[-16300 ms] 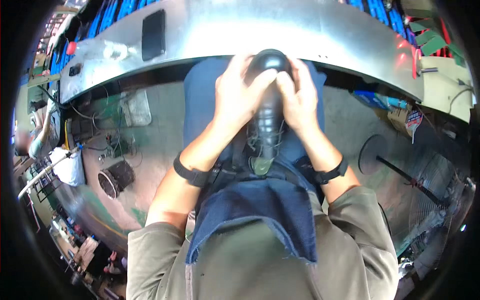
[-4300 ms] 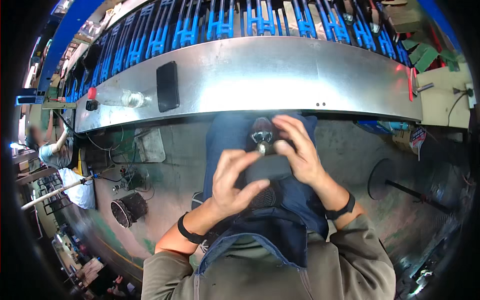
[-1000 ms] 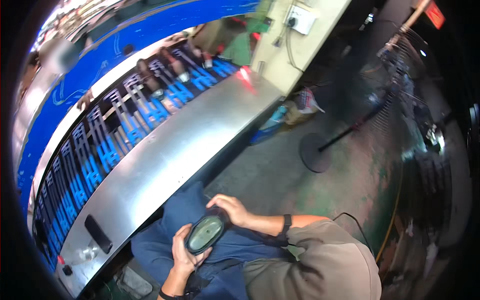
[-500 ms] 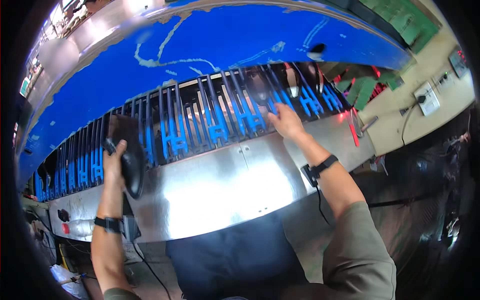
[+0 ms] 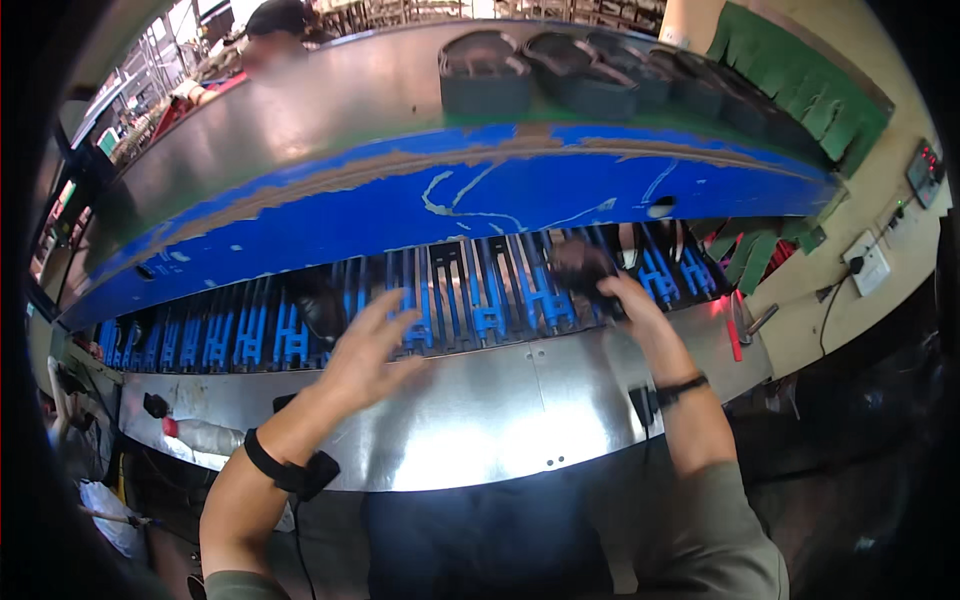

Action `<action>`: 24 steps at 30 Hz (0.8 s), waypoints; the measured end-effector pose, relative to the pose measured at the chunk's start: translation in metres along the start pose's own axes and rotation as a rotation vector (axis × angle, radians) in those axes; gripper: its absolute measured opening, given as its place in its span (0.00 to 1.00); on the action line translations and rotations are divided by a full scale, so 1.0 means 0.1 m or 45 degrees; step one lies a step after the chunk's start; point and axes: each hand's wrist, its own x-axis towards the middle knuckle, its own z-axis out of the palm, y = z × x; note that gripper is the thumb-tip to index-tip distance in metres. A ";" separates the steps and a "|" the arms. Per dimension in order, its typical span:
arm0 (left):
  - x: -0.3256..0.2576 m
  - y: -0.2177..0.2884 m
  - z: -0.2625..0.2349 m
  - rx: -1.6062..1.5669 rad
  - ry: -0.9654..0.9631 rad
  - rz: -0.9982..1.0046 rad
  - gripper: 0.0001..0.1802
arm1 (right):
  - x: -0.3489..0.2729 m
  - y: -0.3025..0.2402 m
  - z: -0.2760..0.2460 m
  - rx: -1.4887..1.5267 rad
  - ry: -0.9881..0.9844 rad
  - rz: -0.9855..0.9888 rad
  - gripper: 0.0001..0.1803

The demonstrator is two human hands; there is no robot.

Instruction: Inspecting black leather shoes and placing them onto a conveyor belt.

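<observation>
My left hand [image 5: 370, 350] is open with its fingers spread, above the front edge of the rack of blue-tipped bars [image 5: 490, 310]. Just left of it, a dark shoe [image 5: 315, 305] rests on the bars. My right hand [image 5: 632, 298] is closed at the near right end of another dark, shoe-like piece [image 5: 583, 263] over the rack; this piece is blurred by motion. Beyond my right hand, a black shoe [image 5: 628, 240] with a pale shine stands among the bars. Black bands with small boxes and cables circle both my wrists.
A metal ledge [image 5: 450, 420] runs along my side of the rack. A plastic bottle [image 5: 210, 436] lies at its left, a red strip [image 5: 733, 335] and a hammer-like tool [image 5: 762, 320] at its right. Past the blue panel [image 5: 340, 230], several dark containers [image 5: 487, 80] stand near a green fringed curtain [image 5: 800, 80]; a person [image 5: 280, 45] is far left.
My left hand has let go of the black shoe and moved right, fingers spread. My right hand has shifted right and now grips a dark shoe-like piece. The view has tilted up.
</observation>
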 end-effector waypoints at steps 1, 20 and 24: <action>0.22 0.43 -0.18 0.003 0.036 0.266 0.32 | -0.51 0.02 -0.24 0.115 -0.043 0.127 0.27; 0.49 1.79 -1.30 -0.523 0.611 0.003 0.27 | -2.45 1.40 -0.05 -1.232 0.625 -0.823 0.33; -1.40 2.38 -0.67 0.223 0.630 0.330 0.28 | -2.30 1.12 -0.21 -1.502 0.498 -0.687 0.30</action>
